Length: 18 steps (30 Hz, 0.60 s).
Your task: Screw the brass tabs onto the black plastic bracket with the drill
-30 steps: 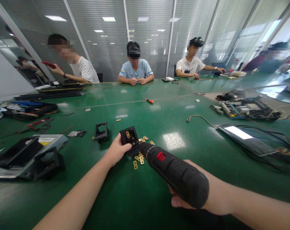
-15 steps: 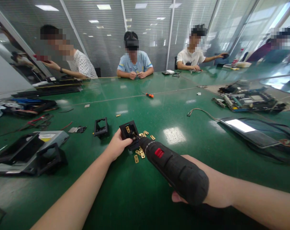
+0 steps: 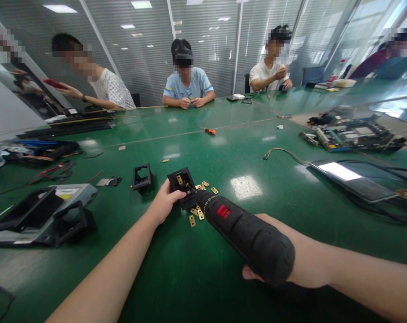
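My left hand [image 3: 165, 202] grips a small black plastic housing [image 3: 180, 174] by its left side, thumb over the near edge. Inside the housing a brass plate [image 3: 179, 180] shows, with more metal parts by the thumb. My right hand [image 3: 274, 237] is wrapped round the handle of a black power drill [image 3: 248, 235] with a red switch on top. The drill's nose points at the housing; whether its bit touches a screw there is hidden. Several loose brass plates [image 3: 192, 220] lie on the green table around the housing and under the drill's nose.
To the left stand another black housing [image 3: 143, 178] and a grey metal case [image 3: 79, 197]. An orange screwdriver [image 3: 209, 131] lies ahead. On the right are a flat black device [image 3: 354, 181] with cables and a circuit board [image 3: 358, 132]. Several people sit across the table.
My hands, the housing and the drill have hardly moved. Across the table at right, a person has drawn an outstretched arm in and raised the other hand.
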Each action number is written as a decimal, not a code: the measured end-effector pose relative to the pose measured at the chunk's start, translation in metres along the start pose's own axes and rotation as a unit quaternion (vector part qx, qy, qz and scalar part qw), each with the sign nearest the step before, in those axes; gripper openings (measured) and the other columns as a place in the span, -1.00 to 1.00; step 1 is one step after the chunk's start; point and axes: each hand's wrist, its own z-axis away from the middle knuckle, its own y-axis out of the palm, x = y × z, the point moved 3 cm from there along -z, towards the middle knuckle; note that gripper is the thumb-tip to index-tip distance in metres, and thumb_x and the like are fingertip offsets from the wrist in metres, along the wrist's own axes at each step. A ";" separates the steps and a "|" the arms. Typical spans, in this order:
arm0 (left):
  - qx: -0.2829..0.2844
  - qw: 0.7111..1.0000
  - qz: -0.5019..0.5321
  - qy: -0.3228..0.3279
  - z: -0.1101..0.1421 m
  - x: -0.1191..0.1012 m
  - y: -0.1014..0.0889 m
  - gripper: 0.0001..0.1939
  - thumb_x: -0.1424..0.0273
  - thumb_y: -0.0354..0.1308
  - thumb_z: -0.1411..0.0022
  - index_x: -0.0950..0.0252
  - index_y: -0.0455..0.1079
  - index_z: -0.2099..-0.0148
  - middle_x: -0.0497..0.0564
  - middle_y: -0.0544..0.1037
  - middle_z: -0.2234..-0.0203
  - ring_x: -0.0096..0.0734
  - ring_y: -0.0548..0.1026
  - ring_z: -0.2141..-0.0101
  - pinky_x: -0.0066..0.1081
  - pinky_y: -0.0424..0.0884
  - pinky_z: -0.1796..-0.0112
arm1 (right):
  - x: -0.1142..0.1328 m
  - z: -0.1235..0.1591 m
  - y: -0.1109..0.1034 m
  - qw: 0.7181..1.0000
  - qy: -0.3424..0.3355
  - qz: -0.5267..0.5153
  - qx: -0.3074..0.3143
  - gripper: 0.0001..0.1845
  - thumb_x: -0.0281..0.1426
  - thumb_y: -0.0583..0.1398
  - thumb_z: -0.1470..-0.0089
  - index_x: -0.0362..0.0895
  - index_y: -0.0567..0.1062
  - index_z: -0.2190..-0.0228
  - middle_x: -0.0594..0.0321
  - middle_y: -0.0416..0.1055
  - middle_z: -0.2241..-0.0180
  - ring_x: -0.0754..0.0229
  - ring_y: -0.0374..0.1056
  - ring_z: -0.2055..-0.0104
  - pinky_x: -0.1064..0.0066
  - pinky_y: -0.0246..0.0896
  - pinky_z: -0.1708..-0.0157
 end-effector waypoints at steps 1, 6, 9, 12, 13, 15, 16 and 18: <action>0.001 1.000 0.009 -0.006 0.000 0.001 0.000 -0.45 0.40 0.39 0.10 0.22 0.46 -0.01 0.01 0.65 0.13 -0.07 0.60 0.08 -0.02 0.46 -0.07 | 0.001 0.000 0.000 1.000 0.007 -0.023 0.005 -0.72 -0.38 0.43 0.05 -0.13 0.55 0.26 0.23 0.55 0.34 0.08 0.45 0.30 0.39 0.45 0.38; 0.002 0.999 0.029 -0.019 0.000 0.003 0.000 -0.46 0.39 0.39 0.10 0.19 0.47 0.00 -0.02 0.66 0.16 -0.10 0.60 0.11 -0.09 0.47 -0.03 | 0.006 -0.004 0.001 0.997 0.025 -0.074 0.002 -0.72 -0.48 0.39 0.15 -0.12 0.48 0.33 0.30 0.46 0.39 0.16 0.34 0.39 0.42 0.35 0.42; 0.008 1.000 0.027 -0.012 -0.001 0.004 -0.002 -0.47 0.40 0.38 0.10 0.19 0.48 0.00 -0.02 0.66 0.14 -0.10 0.60 0.10 -0.09 0.46 -0.04 | 0.008 -0.006 0.002 0.995 0.034 -0.098 0.003 -0.74 -0.48 0.36 0.20 -0.11 0.45 0.39 0.33 0.41 0.44 0.17 0.28 0.41 0.42 0.29 0.46; 0.010 1.000 0.012 -0.001 -0.002 0.005 -0.004 -0.47 0.40 0.39 0.10 0.20 0.48 0.00 0.00 0.66 0.13 -0.08 0.59 0.08 -0.06 0.45 -0.06 | 0.009 -0.006 0.002 0.994 0.053 -0.094 0.002 -0.76 -0.46 0.35 0.23 -0.09 0.44 0.42 0.32 0.39 0.46 0.15 0.25 0.39 0.43 0.25 0.48; 0.009 1.000 0.006 0.001 -0.003 0.005 -0.004 -0.47 0.40 0.39 0.10 0.21 0.48 0.00 0.01 0.65 0.13 -0.07 0.59 0.08 -0.05 0.45 -0.06 | 0.008 -0.005 0.001 0.994 0.057 -0.091 0.001 -0.76 -0.46 0.34 0.23 -0.09 0.44 0.43 0.33 0.39 0.47 0.15 0.25 0.40 0.43 0.23 0.49; 0.006 1.000 0.000 0.004 -0.003 0.006 -0.005 -0.46 0.40 0.40 0.10 0.21 0.48 -0.01 0.01 0.65 0.13 -0.06 0.59 0.08 -0.03 0.44 -0.06 | 0.007 -0.004 0.000 0.995 0.061 -0.082 -0.001 -0.76 -0.45 0.34 0.23 -0.07 0.43 0.44 0.34 0.38 0.47 0.15 0.25 0.40 0.43 0.22 0.50; 0.004 1.000 0.000 0.006 -0.003 0.006 -0.005 -0.45 0.40 0.40 0.11 0.21 0.48 -0.01 0.01 0.65 0.13 -0.06 0.59 0.08 -0.03 0.44 -0.07 | 0.006 -0.004 0.000 0.995 0.060 -0.078 0.000 -0.76 -0.45 0.34 0.22 -0.06 0.42 0.44 0.34 0.38 0.47 0.14 0.25 0.40 0.43 0.23 0.50; 0.001 1.000 0.002 0.008 -0.003 0.005 -0.005 -0.44 0.40 0.40 0.12 0.21 0.48 -0.01 0.01 0.65 0.13 -0.05 0.59 0.07 -0.03 0.44 -0.07 | 0.005 -0.005 -0.001 0.996 0.055 -0.070 0.005 -0.76 -0.45 0.35 0.20 -0.05 0.43 0.44 0.34 0.39 0.47 0.14 0.27 0.40 0.43 0.26 0.48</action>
